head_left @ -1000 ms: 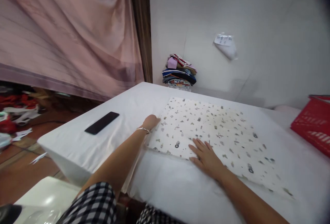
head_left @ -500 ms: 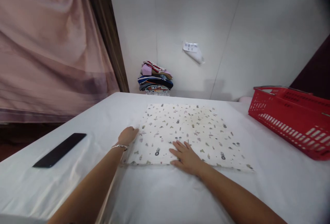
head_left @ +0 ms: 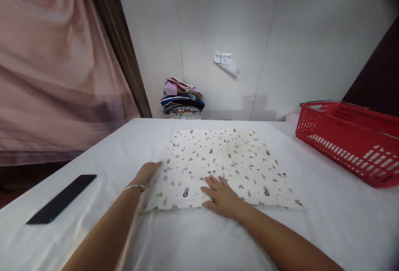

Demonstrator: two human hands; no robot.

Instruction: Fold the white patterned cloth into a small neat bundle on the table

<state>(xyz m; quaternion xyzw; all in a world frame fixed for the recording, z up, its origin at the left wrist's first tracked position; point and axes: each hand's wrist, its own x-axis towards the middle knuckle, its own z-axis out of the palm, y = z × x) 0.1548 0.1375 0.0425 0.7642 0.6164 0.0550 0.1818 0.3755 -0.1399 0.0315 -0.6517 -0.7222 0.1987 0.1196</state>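
A white cloth with small scattered prints lies flat on the table in front of me. My left hand, with a silver bracelet at its wrist, is closed on the cloth's left edge; the fingertips are partly hidden. My right hand rests palm down near the middle of the cloth's front edge, its fingers spread. From the front left corner a clear, film-like fold runs toward me along my left forearm. What it belongs to I cannot tell.
A black phone-like slab lies on the white-covered table at left. At right stands a red plastic basket. A stack of folded textiles sits beyond the far edge, by the wall. A pink curtain hangs at left.
My view has swung to the right, bringing the whole red basket's near side into sight and the cloth squarely ahead. Both hands keep about the same places on the cloth.
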